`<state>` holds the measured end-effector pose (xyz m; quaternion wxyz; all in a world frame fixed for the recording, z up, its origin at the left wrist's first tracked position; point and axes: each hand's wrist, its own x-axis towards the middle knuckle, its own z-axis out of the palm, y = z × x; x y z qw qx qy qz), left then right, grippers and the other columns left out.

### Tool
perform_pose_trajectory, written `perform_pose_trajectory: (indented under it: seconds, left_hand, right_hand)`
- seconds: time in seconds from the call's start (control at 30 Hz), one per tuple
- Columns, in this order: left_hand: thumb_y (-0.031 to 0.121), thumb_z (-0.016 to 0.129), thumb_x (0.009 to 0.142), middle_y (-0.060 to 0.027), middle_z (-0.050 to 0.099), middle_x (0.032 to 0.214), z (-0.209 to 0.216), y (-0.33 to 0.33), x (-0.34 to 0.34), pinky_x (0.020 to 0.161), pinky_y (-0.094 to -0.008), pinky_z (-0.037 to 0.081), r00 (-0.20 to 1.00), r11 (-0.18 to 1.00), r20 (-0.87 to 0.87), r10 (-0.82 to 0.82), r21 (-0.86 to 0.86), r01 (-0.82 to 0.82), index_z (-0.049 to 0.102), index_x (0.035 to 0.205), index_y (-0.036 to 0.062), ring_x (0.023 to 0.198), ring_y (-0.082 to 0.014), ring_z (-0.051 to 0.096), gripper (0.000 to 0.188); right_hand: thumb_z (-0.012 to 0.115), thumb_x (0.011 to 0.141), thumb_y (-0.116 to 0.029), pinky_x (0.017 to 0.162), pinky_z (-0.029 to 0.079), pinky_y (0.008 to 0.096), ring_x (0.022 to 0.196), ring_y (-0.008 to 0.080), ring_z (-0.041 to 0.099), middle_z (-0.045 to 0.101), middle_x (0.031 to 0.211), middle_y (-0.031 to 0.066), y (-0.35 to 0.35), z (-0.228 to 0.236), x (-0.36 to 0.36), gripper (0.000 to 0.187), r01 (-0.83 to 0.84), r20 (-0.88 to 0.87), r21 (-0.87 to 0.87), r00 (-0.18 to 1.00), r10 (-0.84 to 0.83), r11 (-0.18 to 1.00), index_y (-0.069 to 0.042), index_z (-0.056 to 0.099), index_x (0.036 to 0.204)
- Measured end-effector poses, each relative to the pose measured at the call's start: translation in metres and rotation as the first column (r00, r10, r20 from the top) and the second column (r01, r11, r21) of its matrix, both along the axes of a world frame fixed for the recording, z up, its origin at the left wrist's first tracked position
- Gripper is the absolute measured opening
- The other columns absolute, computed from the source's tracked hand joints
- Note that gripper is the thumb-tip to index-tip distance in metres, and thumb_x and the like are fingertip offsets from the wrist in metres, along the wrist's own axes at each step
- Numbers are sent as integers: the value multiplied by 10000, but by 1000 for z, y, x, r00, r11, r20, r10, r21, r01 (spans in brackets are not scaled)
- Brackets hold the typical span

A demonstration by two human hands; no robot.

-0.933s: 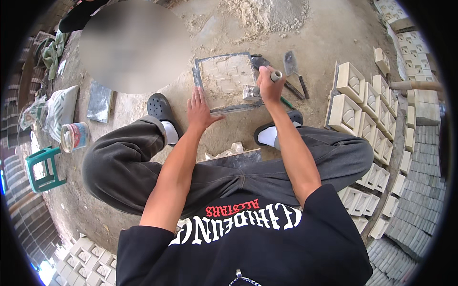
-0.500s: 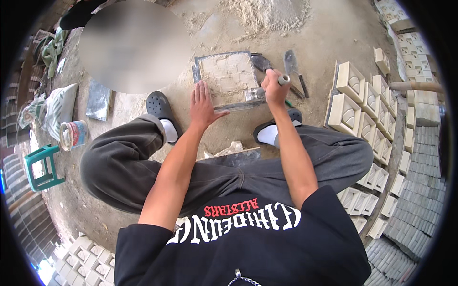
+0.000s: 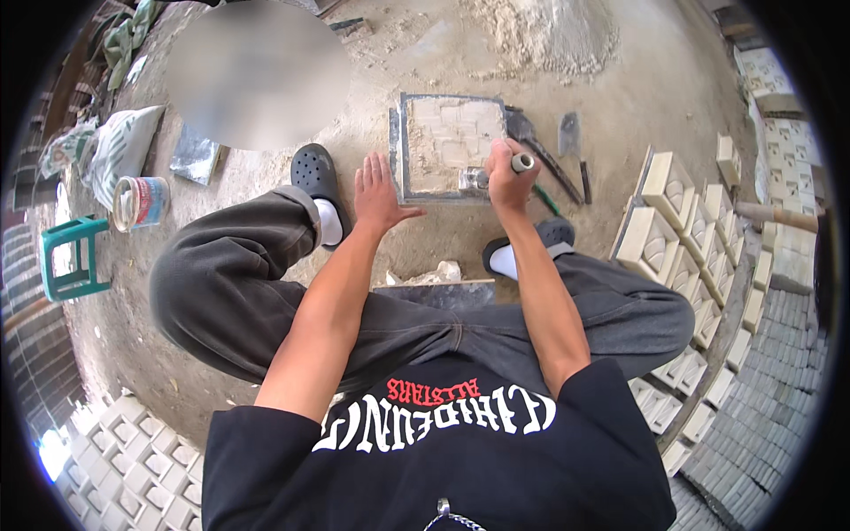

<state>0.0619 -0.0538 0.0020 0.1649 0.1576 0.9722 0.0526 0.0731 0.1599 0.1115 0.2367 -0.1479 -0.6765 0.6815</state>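
Note:
A square, dark-edged mould frame [image 3: 396, 164] lies on the ground ahead of me. Pale, damp-looking mortar or sand [image 3: 447, 133] fills it, its surface marked with blocky dents. My left hand [image 3: 379, 195] is open with fingers stretched, palm down, just beside the frame's left edge; contact is hard to tell. Over the near right corner, my right hand [image 3: 511, 181] is closed round the tubular handle of a hammer [image 3: 474, 179]. Its metal head rests on or just above the fill, and the round handle end pokes up past my fist.
Right of the frame lie a trowel [image 3: 569, 134] and dark bars [image 3: 558, 168]. A powder heap [image 3: 567, 35] is beyond. Cast blocks [image 3: 668, 190] stand in rows at right. A bucket [image 3: 142, 203], green stool [image 3: 75, 258] and sack [image 3: 128, 146] stand left. A board [image 3: 443, 294] lies near my legs.
The view has shifted, so the ground things sit farther right. My left hand has gone from overlapping the frame's near left corner to beside it. The hammer stays at the near right corner.

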Motion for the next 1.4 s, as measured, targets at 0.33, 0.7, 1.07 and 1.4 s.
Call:
perform_pose_trajectory:
  seconds: [0.33,0.7,1.07,1.4]
  left_hand:
    - [828,706,529,-239,132,1587,4,6,-2,1202,-460,149,997,999,71,36,-14,-35,68,1508,-78,1490,-338,118,1479]
    - [759,771,530,-235,153,1584,7,6,1,1200,-465,161,968,978,169,187,65,-200,86,1510,-64,1485,-347,134,1451]
    - [742,805,480,-195,107,1611,3,-5,4,1202,-473,150,922,956,287,260,57,-287,44,1535,-5,1496,-317,120,1500]
    - [842,675,569,-279,97,1583,17,11,-9,1203,-473,130,985,982,145,92,152,-114,72,1510,-77,1494,-363,68,1447]
  right_hand:
    - [541,893,-153,454,304,275,473,72,425,468,507,-17,-17,2,-7,324,-65,-5,18,998,65,998,-11,510,604]
    - [520,886,-89,425,263,276,454,66,367,402,501,-16,-44,-5,-10,353,-137,-60,-121,990,130,983,-43,385,564]
    - [510,887,-74,437,264,271,471,60,363,421,526,-25,-73,4,-16,345,-220,-68,-106,975,213,970,-44,408,560]
    - [527,899,-112,363,332,301,358,122,379,407,445,14,-32,7,-23,370,-39,-122,-258,993,8,965,-129,389,555]
